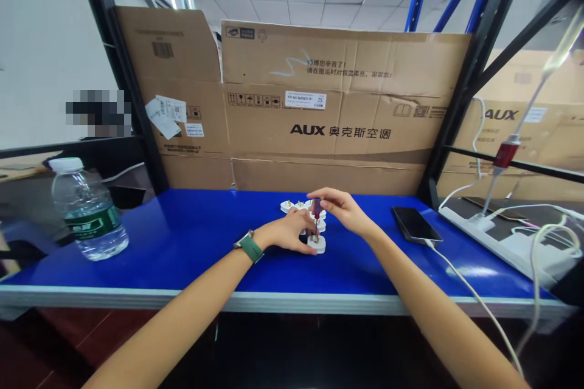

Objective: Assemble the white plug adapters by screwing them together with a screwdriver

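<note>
White plug piece (320,247) set on blue tabletop (182,243), at thumb tip of left hand (292,231); grasped by that thumb and fingers curled behind. Screwdriver (317,209) held near upright above piece, tip pointed down at its pins, handle pinched in fingertips of right hand (344,211). Left palm turned down, watch (250,247) worn at wrist; right hand raised higher, forearm slanted in from right. More white pieces (286,206) laid just beyond left fingers; phone (416,224) placed well right of right fingers.
</note>
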Demonstrator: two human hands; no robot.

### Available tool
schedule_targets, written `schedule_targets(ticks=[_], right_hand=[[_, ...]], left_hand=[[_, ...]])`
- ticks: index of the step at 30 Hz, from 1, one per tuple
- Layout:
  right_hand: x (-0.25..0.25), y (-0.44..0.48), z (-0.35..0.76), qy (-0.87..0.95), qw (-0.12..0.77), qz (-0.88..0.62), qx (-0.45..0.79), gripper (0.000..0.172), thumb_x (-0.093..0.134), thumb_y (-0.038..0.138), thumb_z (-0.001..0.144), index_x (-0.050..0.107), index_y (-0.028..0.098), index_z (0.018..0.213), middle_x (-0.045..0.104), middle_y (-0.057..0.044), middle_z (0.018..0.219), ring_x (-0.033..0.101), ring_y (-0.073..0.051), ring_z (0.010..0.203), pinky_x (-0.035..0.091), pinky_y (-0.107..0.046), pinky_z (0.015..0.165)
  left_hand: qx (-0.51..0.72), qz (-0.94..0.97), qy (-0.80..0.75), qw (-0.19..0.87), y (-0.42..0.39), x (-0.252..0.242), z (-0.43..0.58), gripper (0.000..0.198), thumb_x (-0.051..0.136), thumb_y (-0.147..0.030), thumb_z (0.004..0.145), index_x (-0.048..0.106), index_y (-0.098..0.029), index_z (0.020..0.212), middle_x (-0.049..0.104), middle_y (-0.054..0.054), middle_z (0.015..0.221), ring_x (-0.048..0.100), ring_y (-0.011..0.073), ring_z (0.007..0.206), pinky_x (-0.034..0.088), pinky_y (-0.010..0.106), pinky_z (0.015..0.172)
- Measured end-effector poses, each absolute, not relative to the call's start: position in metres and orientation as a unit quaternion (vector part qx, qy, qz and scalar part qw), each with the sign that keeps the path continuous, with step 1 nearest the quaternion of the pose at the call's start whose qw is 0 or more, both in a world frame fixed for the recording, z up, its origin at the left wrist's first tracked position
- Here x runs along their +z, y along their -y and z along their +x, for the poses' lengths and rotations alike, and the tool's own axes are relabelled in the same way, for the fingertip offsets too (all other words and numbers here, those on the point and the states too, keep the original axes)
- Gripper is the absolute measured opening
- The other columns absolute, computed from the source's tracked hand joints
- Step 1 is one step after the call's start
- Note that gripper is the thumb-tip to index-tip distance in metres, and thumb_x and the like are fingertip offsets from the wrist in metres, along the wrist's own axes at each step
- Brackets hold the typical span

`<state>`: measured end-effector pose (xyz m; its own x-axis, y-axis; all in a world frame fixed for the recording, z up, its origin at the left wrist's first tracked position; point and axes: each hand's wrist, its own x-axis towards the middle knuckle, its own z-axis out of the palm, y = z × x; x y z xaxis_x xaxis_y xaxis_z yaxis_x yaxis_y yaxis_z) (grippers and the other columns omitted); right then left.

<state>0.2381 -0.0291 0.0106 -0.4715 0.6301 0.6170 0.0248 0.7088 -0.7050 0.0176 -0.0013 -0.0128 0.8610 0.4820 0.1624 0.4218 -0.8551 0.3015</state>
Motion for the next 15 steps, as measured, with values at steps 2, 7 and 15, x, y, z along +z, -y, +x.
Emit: schedule_targets(ticks=[2, 7, 15], right_hand=[[0.0121, 0.0310, 0.2383, 0.800, 0.465, -0.212, 0.315, 0.036, 0.063, 0.046, 0.097, 0.075, 0.023, 0.121, 0.077, -0.008, 0.108, 0.071, -0.023, 0.101, 0.056, -0.038, 0.093], [0.0132, 0.0312, 0.2378, 0.774, 0.506, -0.251, 0.284, 0.030, 0.081, 0.043, 0.082, 0.081, 0.022, 0.104, 0.076, -0.006, 0.095, 0.072, -0.020, 0.079, 0.059, -0.032, 0.072], [0.0160, 0.0311, 0.2420, 0.782, 0.485, -0.232, 0.314, 0.032, 0.067, 0.041, 0.095, 0.077, 0.023, 0.119, 0.078, -0.008, 0.113, 0.072, -0.024, 0.106, 0.056, -0.041, 0.097]], left_hand=[[0.117, 0.956, -0.238, 0.123, 0.0005, -0.0139, 0.0178, 0.048, 0.080, -0.059, 0.076, 0.073, -0.025, 0.109, 0.073, 0.004, 0.106, 0.059, 0.0283, 0.114, 0.032, 0.042, 0.108], [0.113, 0.958, -0.239, 0.112, 0.0009, -0.0125, 0.0195, 0.046, 0.081, -0.059, 0.075, 0.075, -0.025, 0.106, 0.072, 0.004, 0.105, 0.057, 0.0279, 0.114, 0.031, 0.042, 0.108], [0.110, 0.956, -0.247, 0.116, 0.0008, -0.0121, 0.0191, 0.048, 0.081, -0.061, 0.074, 0.075, -0.027, 0.107, 0.072, 0.004, 0.108, 0.053, 0.0300, 0.118, 0.030, 0.043, 0.107]])
